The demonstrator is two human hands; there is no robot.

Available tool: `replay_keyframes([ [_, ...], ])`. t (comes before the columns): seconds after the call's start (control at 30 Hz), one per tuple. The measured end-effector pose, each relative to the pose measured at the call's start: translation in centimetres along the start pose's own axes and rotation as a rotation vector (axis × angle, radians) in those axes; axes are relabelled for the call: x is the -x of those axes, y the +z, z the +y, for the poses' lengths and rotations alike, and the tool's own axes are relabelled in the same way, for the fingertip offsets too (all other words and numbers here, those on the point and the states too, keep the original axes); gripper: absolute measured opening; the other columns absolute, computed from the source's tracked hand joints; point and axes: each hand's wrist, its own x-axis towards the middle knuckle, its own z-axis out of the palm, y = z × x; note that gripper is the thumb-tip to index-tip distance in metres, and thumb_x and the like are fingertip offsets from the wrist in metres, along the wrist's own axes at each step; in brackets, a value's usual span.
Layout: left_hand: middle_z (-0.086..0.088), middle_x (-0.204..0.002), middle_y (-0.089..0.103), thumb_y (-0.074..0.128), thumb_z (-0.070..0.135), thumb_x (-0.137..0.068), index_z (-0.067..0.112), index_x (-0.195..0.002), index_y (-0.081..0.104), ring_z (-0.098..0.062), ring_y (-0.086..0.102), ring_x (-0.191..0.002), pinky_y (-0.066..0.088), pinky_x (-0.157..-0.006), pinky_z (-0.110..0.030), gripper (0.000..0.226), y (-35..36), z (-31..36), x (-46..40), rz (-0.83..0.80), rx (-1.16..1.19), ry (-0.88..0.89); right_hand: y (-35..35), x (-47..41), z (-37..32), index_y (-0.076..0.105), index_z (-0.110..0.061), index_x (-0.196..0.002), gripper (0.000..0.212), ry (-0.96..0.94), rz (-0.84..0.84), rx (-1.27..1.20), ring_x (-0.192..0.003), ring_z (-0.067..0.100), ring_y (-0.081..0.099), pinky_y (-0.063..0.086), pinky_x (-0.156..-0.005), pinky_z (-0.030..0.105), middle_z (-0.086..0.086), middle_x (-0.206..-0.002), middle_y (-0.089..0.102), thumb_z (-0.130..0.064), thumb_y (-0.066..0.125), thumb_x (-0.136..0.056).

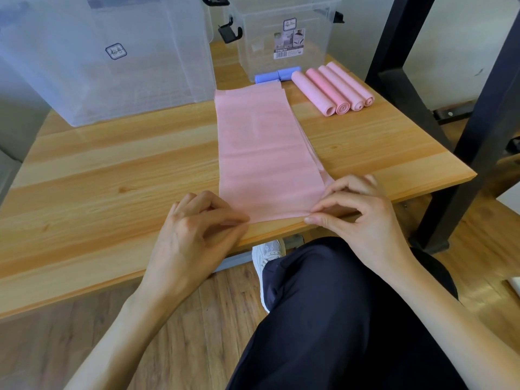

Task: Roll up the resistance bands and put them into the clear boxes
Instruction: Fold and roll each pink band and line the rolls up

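Pinching the near corners of the flat pale-pink resistance band [263, 153] at the desk's [112, 175] front edge, the left hand [194, 235] and right hand [357, 218] sit apart. Thin, limp and probably stretchy, it likely needs even grip at both corners.

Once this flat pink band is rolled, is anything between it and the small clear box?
Yes. Two blue rolls lie against the front of the small clear box, beyond the flat pink band; lifting over them would avoid them.
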Motion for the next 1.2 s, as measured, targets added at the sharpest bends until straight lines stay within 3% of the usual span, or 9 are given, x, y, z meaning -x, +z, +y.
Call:
replay_keyframes([
  [0.37,0.017,-0.09,0.056,0.056,0.043,-0.091,0.029,-0.089,0.07,-0.006,0.048,-0.089,0.036,-0.082,-0.02,0.02,-0.5,0.6,-0.7,-0.081,0.016,-0.078,-0.6,-1.0,-1.0,0.068,-0.025,-0.075,0.023,0.124,-0.156,0.059,-0.097,0.009,0.039,0.031,-0.09,0.029,-0.013,-0.089,0.054,-0.048,0.063,-0.077],
  [0.53,0.018,-0.086,0.057,0.063,0.047,-0.086,0.033,-0.078,0.067,-0.001,0.049,-0.092,0.034,-0.076,-0.013,0.016,-1.2,0.7,-0.8,-0.146,0.052,-0.184,-1.7,-1.4,-1.8,0.063,-0.03,-0.071,0.016,0.24,-0.257,0.086,-0.103,0.012,0.039,0.031,-0.097,0.031,-0.012,-0.092,0.055,-0.04,0.073,-0.08],
  [0.67,0.014,-0.082,0.06,0.07,0.047,-0.08,0.031,-0.07,0.067,-0.001,0.053,-0.087,0.035,-0.071,-0.004,0.019,-1.5,0.9,-1.4,-0.184,0.074,-0.284,-1.9,-1.8,-2.3,0.066,-0.024,-0.071,0.02,0.313,-0.263,0.124,-0.102,0.014,0.039,0.029,-0.09,0.027,-0.008,-0.09,0.056,-0.039,0.076,-0.079],
  [0.83,0.013,-0.076,0.062,0.077,0.049,-0.075,0.03,-0.066,0.066,0.004,0.055,-0.08,0.038,-0.063,-0.004,0.023,-1.7,1.1,-1.7,-0.19,0.046,-0.334,-1.8,-1.8,-2.4,0.062,-0.027,-0.066,0.023,0.302,-0.237,0.196,-0.097,0.013,0.038,0.027,-0.086,0.028,-0.013,-0.086,0.053,-0.041,0.078,-0.075],
  [0.93,0.014,-0.077,0.063,0.078,0.044,-0.074,0.031,-0.071,0.065,-0.001,0.054,-0.081,0.038,-0.067,-0.008,0.019,-1.7,1.3,-1.5,-0.124,0.017,-0.272,-1.1,-1.2,-2.2,0.061,-0.023,-0.071,0.022,0.13,-0.102,0.218,-0.092,0.009,0.036,0.027,-0.083,0.027,-0.012,-0.083,0.049,-0.032,0.081,-0.074],
  [1.07,0.016,-0.081,0.063,0.072,0.028,-0.087,0.026,-0.083,0.068,-0.006,0.055,-0.078,0.034,-0.082,-0.016,0.006,-1.3,1.9,-0.9,-0.077,-0.072,0.006,-0.3,-0.1,-1.5,0.061,-0.011,-0.082,0.014,-0.108,-0.092,0.216,-0.086,0.01,0.043,0.037,-0.08,0.027,-0.009,-0.086,0.052,-0.01,0.075,-0.083],
  [1.2,0.008,-0.091,0.065,0.059,0.022,-0.096,0.018,-0.093,0.072,-0.013,0.06,-0.074,0.042,-0.081,-0.029,0.013,-0.3,1.3,-0.1,-0.059,-0.205,0.181,-0.3,0.3,-0.4,0.066,-0.006,-0.084,0.009,-0.184,-0.076,0.181,-0.085,0.007,0.045,0.037,-0.081,0.022,-0.001,-0.086,0.06,-0.012,0.069,-0.089],
])
